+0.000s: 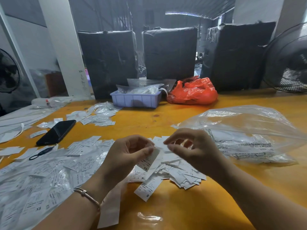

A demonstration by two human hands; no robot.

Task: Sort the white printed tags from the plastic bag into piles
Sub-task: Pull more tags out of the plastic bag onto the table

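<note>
- Our left hand (131,151) is up over the table (182,213), thumb + fingers curled, pinching a white tag (150,159) by its top edge; the tag hangs down w/ "XS" printed near the bottom.
- Right hand (191,146) sits just beside it, fingers loosely curled. Fingertips are right at the top of that tag, but we can't tell if they actually grip it or just hover, it's blurry there.
- So both hands are close together, nearly touching, above the middle heap of tags (174,173).
- Under the hands: a messy heap, mostly blank side up, plus a few face-up ones marked "XL" and "S" (147,188) at the near edge.
- Left side of the table is a big spread of tags (49,176), lots overlapping, a couple reading "XS".
- Smaller bunch (96,117) further back, near the purple tray (136,100).
- The clear plastic bag (245,130) lies to the right of the hands, crumpled and puffed up, printed warning text on it. Can't tell if any tags are left inside.
- Other stuff: black phone (57,132) lying flat on the left, a red plastic bag (192,92) next to the tray, a bracelet (87,195) on our left wrist.
</note>
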